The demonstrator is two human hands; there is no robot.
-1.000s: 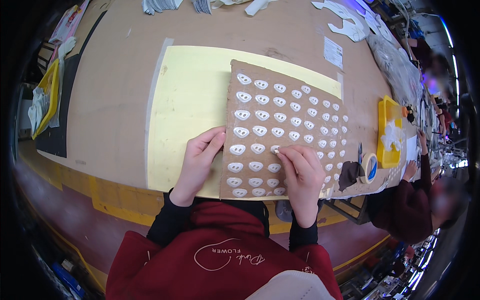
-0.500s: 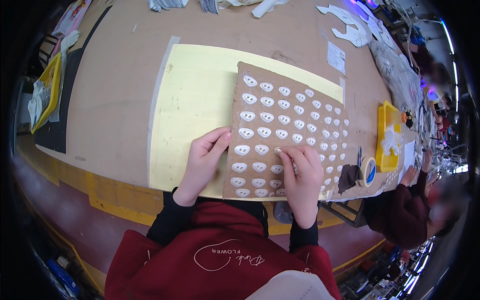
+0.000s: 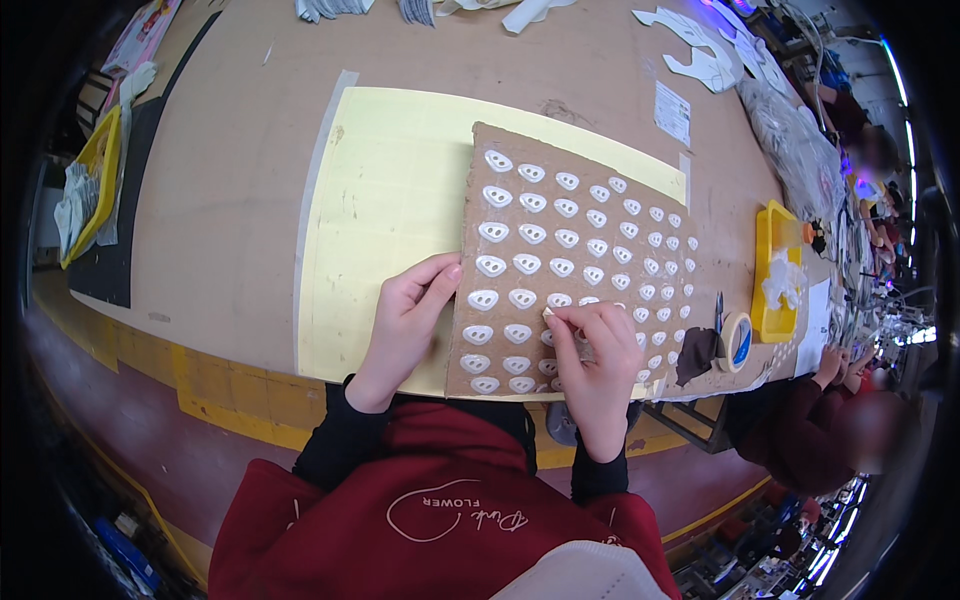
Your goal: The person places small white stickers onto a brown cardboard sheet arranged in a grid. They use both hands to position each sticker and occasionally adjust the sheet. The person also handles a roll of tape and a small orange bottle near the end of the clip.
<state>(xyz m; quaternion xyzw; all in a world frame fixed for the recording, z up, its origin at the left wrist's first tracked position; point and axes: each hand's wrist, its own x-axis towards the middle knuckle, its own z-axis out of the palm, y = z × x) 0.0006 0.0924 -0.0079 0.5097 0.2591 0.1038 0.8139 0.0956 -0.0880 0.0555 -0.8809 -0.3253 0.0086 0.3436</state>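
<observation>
1. Now, as half a second ago, the left edge of the cardboard sheet [image 3: 501,316] is pinched by the left hand [image 3: 415,305]; the right hand [image 3: 595,350] has been shifted slightly nearer, a small white bit [image 3: 548,312] clamped at its fingertips.
2. A yellow basket [image 3: 111,190] is seen far left; the pale yellow mat [image 3: 390,180] is partly covered by the sheet; a dark scrap [image 3: 697,355], tape roll [image 3: 728,335] and yellow tray [image 3: 764,260] are set rightward.
3. The sheet is lined with rows of white two-holed pieces [image 3: 490,265], some hidden by the right hand.

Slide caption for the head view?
Left hand holds brown board; right hand pinches a white bit over its white pieces.
</observation>
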